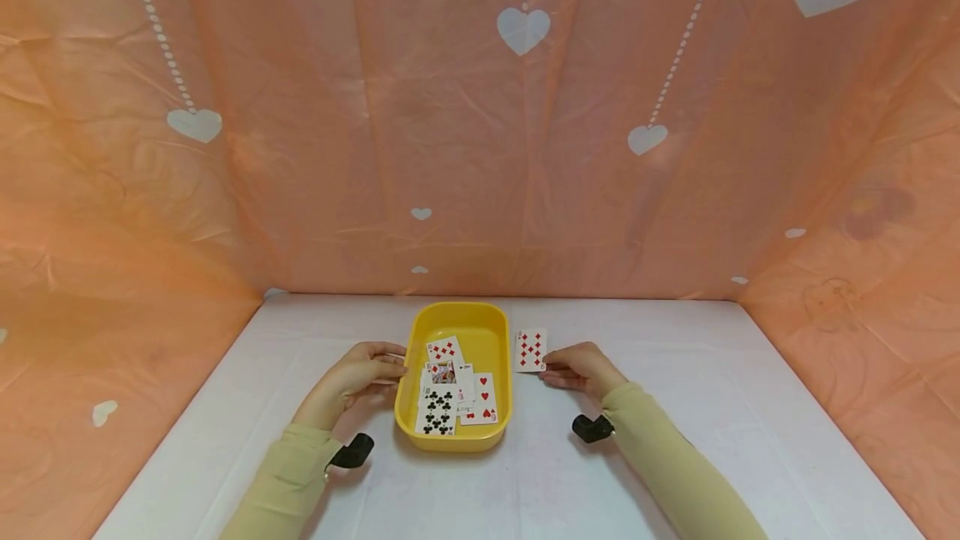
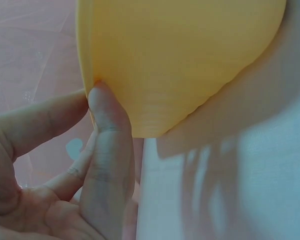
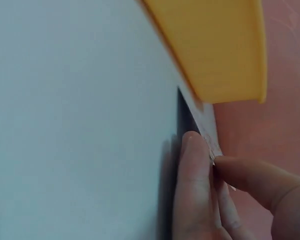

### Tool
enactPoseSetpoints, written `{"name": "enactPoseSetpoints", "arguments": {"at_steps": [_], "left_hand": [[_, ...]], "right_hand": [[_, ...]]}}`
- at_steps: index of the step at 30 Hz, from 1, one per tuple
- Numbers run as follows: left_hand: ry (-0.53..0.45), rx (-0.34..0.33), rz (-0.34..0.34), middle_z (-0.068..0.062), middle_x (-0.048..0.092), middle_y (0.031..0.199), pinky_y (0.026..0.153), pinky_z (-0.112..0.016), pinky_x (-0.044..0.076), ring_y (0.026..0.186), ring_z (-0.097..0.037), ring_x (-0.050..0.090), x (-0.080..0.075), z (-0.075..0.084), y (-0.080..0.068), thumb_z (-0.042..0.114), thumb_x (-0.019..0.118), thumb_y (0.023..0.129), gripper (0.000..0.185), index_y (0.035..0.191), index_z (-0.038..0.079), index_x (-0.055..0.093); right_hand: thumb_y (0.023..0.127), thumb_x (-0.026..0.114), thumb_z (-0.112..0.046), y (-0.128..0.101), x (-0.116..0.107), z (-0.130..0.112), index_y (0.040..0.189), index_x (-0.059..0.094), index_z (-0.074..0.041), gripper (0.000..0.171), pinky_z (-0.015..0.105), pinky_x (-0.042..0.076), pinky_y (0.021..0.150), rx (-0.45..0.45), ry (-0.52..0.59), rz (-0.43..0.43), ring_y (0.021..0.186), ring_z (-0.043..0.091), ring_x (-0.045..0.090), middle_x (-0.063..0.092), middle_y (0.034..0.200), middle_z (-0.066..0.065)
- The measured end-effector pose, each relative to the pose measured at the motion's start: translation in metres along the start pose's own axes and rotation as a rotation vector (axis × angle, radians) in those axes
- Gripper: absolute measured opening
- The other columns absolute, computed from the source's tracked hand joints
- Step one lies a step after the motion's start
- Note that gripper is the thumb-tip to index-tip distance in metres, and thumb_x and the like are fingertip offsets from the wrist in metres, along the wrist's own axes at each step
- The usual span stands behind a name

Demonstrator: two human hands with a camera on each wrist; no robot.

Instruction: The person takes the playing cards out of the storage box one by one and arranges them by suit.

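A yellow plastic tub (image 1: 488,437) stands mid-table with several loose playing cards in it. Among them a club card (image 1: 437,410), a heart card (image 1: 478,399) and a face card (image 1: 442,372) lie face up, overlapping. At the tub's left side my left hand (image 1: 360,375) holds the rim, thumb against the outer wall (image 2: 190,55). To the right of the tub, my right hand (image 1: 583,367) pinches a nine of diamonds (image 1: 531,350) by its near right edge. The right wrist view shows this card (image 3: 206,131) nearly edge-on, tilted up over the table with a shadow below.
A white cloth covers the table (image 1: 660,340). Orange curtains (image 1: 465,148) with white hearts enclose it at the back and both sides. A black wrist device (image 1: 352,451) sits at the left cuff, and another black device (image 1: 592,428) at the right cuff.
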State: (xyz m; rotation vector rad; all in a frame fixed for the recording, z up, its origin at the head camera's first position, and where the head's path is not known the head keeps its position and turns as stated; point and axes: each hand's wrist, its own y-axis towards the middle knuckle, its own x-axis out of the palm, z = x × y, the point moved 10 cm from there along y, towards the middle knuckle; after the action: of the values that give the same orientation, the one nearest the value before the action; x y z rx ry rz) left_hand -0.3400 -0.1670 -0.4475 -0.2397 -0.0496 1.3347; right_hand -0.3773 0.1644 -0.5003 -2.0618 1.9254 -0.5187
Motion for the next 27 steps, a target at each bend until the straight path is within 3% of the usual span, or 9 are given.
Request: {"name": "enactPoseSetpoints", "arguments": {"at_steps": [13, 21, 27], "left_hand": [[0.001, -0.008, 0.013, -0.014, 0.066, 0.093, 0.067, -0.03, 0.055, 0.07, -0.014, 0.064, 0.0, 0.001, -0.002, -0.005, 0.063, 0.085, 0.044, 0.123, -0.016, 0.046], [0.002, -0.03, 0.03, -0.014, 0.065, 0.094, 0.066, -0.03, 0.055, 0.069, -0.014, 0.064, 0.001, -0.001, -0.001, -0.004, 0.064, 0.085, 0.043, 0.123, -0.015, 0.048], [0.01, -0.018, 0.021, -0.016, 0.066, 0.094, 0.068, -0.031, 0.055, 0.07, -0.014, 0.064, 0.001, 0.0, -0.002, -0.005, 0.063, 0.085, 0.043, 0.124, -0.016, 0.047]], "right_hand": [[0.084, 0.066, 0.004, 0.004, 0.001, -0.004, 0.093, 0.06, 0.012, 0.014, 0.028, 0.056, 0.058, -0.025, -0.058, 0.021, 0.057, 0.018, 0.066, 0.066, 0.07, 0.015], [0.086, 0.065, 0.001, -0.003, -0.007, -0.009, 0.097, 0.061, 0.013, 0.017, 0.028, 0.056, 0.057, -0.045, -0.163, 0.058, 0.057, 0.017, 0.065, 0.065, 0.067, 0.013], [0.088, 0.063, -0.002, -0.01, -0.01, -0.014, 0.096, 0.063, 0.013, 0.018, 0.028, 0.055, 0.055, -0.051, -0.24, 0.035, 0.055, 0.016, 0.064, 0.065, 0.069, 0.013]]}}
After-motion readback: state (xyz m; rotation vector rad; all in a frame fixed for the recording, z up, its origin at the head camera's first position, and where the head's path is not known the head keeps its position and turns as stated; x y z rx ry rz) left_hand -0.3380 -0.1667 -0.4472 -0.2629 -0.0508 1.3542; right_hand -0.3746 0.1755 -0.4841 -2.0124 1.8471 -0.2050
